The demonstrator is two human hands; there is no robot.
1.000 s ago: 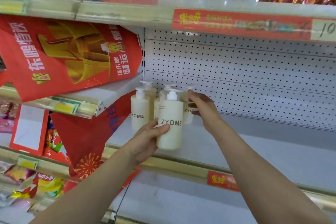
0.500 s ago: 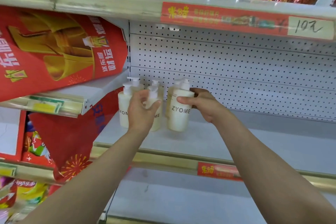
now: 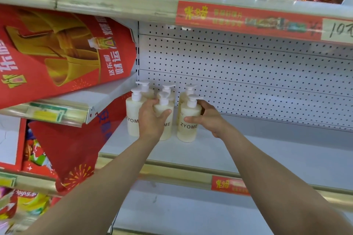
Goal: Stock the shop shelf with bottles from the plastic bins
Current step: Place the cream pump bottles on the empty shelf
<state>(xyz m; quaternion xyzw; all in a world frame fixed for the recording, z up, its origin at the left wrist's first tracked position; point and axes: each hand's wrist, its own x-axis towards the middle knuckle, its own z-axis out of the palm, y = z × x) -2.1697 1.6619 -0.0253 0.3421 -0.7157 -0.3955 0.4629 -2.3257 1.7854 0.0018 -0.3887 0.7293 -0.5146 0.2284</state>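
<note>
The left hand (image 3: 150, 120) gripped the middle front bottle (image 3: 168, 129), a cream plastic pump bottle with a white dispenser head. Its thumb lay across the face, covering the start of the "ZYOME" lettering, and its fingers curled round the shoulder below the pump. The right hand (image 3: 208, 120) held the right front bottle (image 3: 188, 126) of the same kind, thumb along the front just above the lettering and fingers wrapped behind the right side. Both bottles stood upright, their bases apparently on the white metal shelf (image 3: 248, 150), though the left wrist hid part of the middle one's bottom edge. The left front bottle (image 3: 132, 120), also cream with a white pump, stood just beside the left hand; whether the hand touched it could not be told. Three matching back-row bottles (image 3: 143, 87) stood close behind, showing mostly as pump heads, so the six formed two rows of three at the shelf's left end, near the white perforated back panel (image 3: 248, 74). A gold-coloured front rail (image 3: 172, 172) edged the shelf and carried a small red tag (image 3: 229, 185). On the edge of the shelf above ran a red price strip with yellow characters (image 3: 238, 18), ending at a pale handwritten price card (image 3: 338, 31). In the bay to the left hung a tilted red poster with a gold picture (image 3: 63, 53)
</note>
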